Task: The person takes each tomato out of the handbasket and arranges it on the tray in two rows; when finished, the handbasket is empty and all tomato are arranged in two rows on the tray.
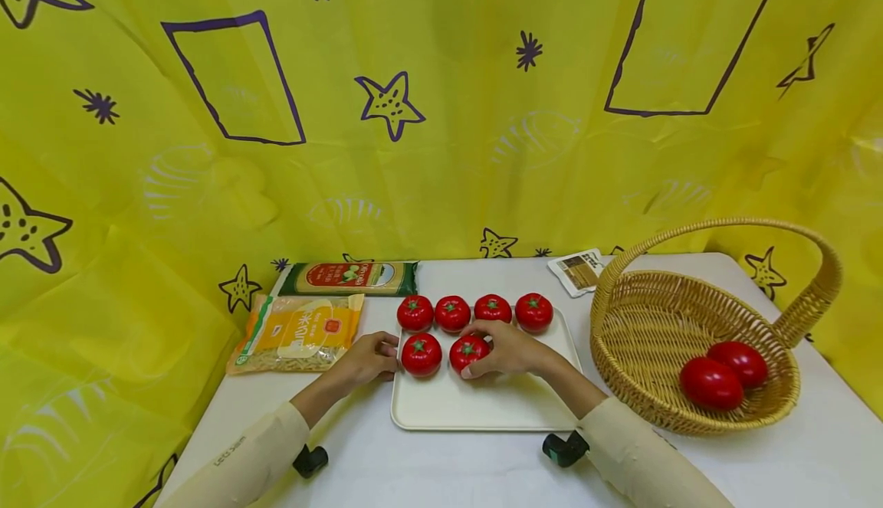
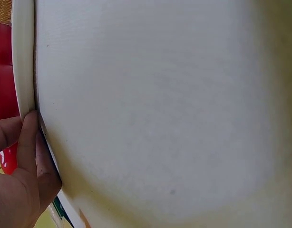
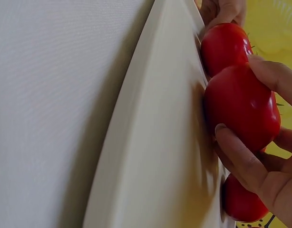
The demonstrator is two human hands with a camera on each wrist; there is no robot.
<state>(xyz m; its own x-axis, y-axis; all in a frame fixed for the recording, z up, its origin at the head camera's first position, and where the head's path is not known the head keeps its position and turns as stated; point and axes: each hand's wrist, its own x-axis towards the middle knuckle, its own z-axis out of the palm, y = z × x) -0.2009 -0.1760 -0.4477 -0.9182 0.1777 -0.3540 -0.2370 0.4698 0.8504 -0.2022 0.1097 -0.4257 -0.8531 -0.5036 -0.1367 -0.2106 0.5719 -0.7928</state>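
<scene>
A cream tray (image 1: 476, 408) lies on the white table, with a back row of several red tomatoes (image 1: 452, 314) along its far side. In front of that row sits another tomato (image 1: 421, 355), close to the tray's left edge. My left hand (image 1: 370, 358) pinches the tray's left rim, seen close up in the left wrist view as the pale rim (image 2: 24, 61) between thumb and fingers. With thumb and fingers around its sides, my right hand (image 1: 510, 349) grips a tomato (image 3: 241, 107) at the tray's middle, right of the front one.
At the right stands a wicker basket (image 1: 645, 370) with a tall handle, holding two smooth red oval fruits (image 1: 712, 383). Left of the tray lie an orange-and-clear food bag (image 1: 303, 332) and a green long packet (image 1: 349, 278). A small white-and-brown pouch (image 1: 578, 271) is at the back.
</scene>
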